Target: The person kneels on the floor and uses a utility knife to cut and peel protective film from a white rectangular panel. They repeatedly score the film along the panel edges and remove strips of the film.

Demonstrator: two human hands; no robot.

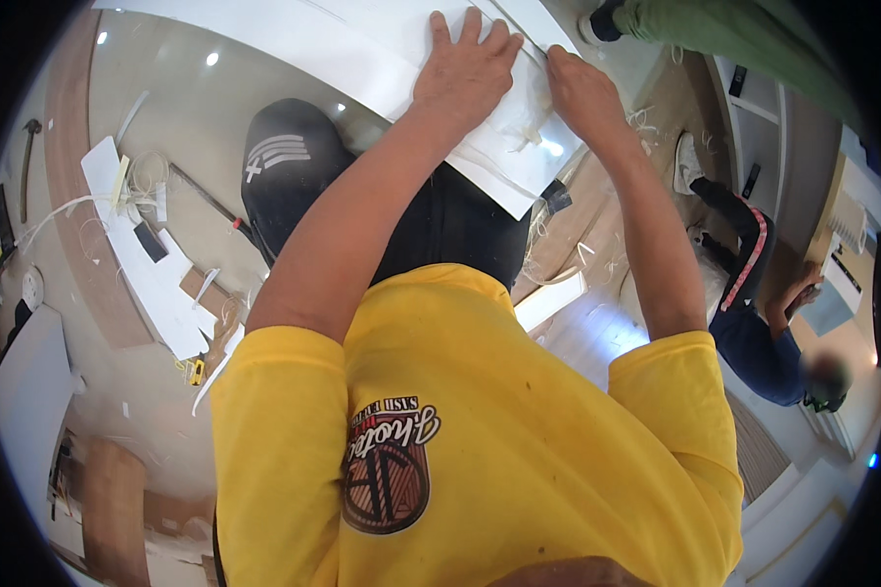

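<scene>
A large white panel [362,44] lies across the top of the view, its near corner reaching over my dark trousers. My left hand [465,73] presses flat on it with the fingers spread. Just to its right, my right hand [585,98] is closed in a pinch at a thin dark line running along the panel. What the right fingers hold, if anything, is too small to make out. Near the right wrist, a thin whitish film or strip lies over the panel's surface.
At left, a white offcut board [147,264] lies with loose strips and a yellow tape measure [197,372]. A hammer [29,161] is farther left. One co-worker [754,284] crouches at right beside cabinet parts; another person's green trouser leg [734,39] is at top right.
</scene>
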